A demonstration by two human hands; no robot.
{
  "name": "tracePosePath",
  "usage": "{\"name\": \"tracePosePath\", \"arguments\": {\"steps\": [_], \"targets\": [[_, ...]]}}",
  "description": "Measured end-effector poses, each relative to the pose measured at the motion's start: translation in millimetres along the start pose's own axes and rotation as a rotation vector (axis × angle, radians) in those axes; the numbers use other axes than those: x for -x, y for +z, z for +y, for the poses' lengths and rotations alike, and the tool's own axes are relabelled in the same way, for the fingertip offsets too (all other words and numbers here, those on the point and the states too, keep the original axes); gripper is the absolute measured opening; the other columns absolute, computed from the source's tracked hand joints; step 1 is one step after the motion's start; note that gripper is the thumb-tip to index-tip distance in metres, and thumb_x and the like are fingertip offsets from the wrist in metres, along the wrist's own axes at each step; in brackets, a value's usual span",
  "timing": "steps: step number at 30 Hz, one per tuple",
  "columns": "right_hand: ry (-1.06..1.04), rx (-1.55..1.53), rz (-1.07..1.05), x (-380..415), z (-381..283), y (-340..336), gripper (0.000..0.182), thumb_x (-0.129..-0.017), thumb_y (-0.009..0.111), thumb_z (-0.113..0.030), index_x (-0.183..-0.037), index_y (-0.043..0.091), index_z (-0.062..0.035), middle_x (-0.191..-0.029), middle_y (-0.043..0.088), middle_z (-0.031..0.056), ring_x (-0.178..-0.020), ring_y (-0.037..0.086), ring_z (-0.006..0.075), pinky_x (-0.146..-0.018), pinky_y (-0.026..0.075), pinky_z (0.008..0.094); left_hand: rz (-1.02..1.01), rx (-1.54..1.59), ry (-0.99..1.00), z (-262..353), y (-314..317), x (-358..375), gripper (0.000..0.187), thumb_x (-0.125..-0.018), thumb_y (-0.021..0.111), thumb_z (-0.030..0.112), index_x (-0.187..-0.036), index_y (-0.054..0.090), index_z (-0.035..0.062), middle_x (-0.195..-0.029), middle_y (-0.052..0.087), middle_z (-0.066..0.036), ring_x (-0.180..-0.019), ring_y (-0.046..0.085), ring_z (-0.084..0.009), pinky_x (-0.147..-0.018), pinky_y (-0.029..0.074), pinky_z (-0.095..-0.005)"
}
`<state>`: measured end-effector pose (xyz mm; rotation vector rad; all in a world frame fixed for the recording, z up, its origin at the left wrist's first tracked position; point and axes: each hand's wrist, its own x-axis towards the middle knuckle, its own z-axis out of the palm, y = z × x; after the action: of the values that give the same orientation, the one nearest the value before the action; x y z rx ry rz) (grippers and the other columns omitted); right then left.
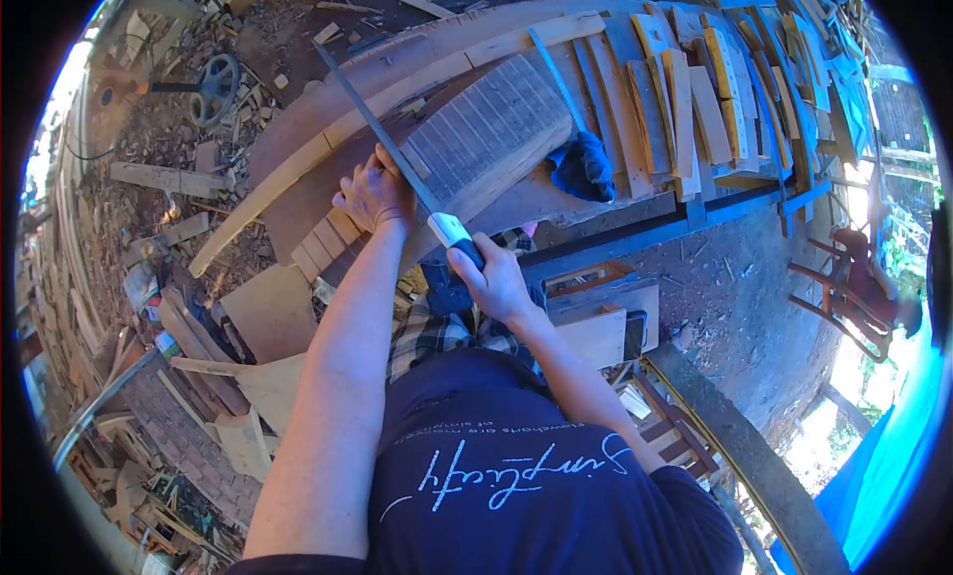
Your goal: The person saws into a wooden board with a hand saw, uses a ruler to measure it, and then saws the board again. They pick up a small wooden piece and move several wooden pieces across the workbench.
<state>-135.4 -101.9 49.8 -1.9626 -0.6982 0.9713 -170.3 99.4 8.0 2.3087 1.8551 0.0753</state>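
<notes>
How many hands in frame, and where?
2. Left hand: at the left end of the wood block, right by the long blade. Right hand: wrapped around the tool's handle. No other hand shows.

woodworking workshop, cut boards (677,109) in rows, scattered offcuts (171,180), apparently partly open-air

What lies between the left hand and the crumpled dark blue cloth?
In the head view, between left hand and cloth: the long grey metal blade, then the big grooved wooden block.
</notes>
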Motion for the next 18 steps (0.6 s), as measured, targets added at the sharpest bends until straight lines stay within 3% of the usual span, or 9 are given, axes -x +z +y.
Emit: {"name": "tracePosePath", "arguments": {"steps": [5, 8, 11, 14, 18], "targets": [[0.07, -0.119, -0.05, 90.3, 18.9, -36.3, 0.043, -0.09, 0.06, -0.043, -0.096, 0.059, 0.0001, -0.077, 0.064, 0.0244, -0.074, 0.061, 0.0459, -0.066, 0.048, 0.0465, -0.036, 0.022, -0.027, 6.7, -9.2, 2.7, 0.049, -0.1, 0.033, 0.043, -0.095, 0.076, 0.0185, -0.098, 0.071, -0.008, -0.098, 0.059, -0.0274, -0.092, 0.032, -0.044], [0.083, -0.111, -0.084, 83.6, 11.5, -37.4, 0.041, -0.091, 0.06, -0.041, -0.096, 0.059, -0.0006, -0.076, 0.063, 0.0239, -0.074, 0.062, 0.0458, -0.065, 0.048, 0.046, -0.029, -0.017, 0.004, 2.7, -4.1, 2.6, 0.048, -0.1, 0.034, 0.043, -0.095, 0.076, 0.0192, -0.098, 0.071, -0.008, -0.098, 0.06, -0.0269, -0.092, 0.032, -0.0437], [-0.006, -0.075, -0.014, 4.2, 4.9, -2.0, 0.043, -0.091, 0.059, -0.042, -0.096, 0.058, 0.0003, -0.077, 0.063, 0.0256, -0.077, 0.061, 0.0473, -0.066, 0.047, 0.0478, -0.009, -0.002, -0.009, 3.0, -2.8, 1.4, 0.048, -0.1, 0.034, 0.043, -0.095, 0.076, 0.0193, -0.097, 0.071, -0.008, -0.097, 0.059, -0.0273, -0.091, 0.033, -0.0435], [-0.013, -0.018, -0.017, -1.1, 5.5, 3.0, 0.044, -0.091, 0.06, -0.042, -0.098, 0.058, 0.0005, -0.078, 0.063, 0.0261, -0.079, 0.061, 0.0482, -0.066, 0.047, 0.0487, -0.019, 0.031, -0.01, 3.4, -5.9, 2.6, 0.049, -0.1, 0.034, 0.043, -0.094, 0.076, 0.0193, -0.096, 0.071, -0.008, -0.097, 0.059, -0.0275, -0.091, 0.033, -0.0435], [0.052, -0.09, -0.07, 89.7, 22.8, -38.6, 0.039, -0.091, 0.06, -0.04, -0.102, 0.061, -0.002, -0.075, 0.064, 0.0194, -0.074, 0.066, 0.0383, -0.065, 0.049, 0.0422, -0.043, 0.006, -0.028, 6.5, -7.5, 0.6, 0.049, -0.1, 0.033, 0.043, -0.097, 0.076, 0.0199, -0.097, 0.071, -0.008, -0.097, 0.059, -0.0275, -0.092, 0.033, -0.0439]]}}
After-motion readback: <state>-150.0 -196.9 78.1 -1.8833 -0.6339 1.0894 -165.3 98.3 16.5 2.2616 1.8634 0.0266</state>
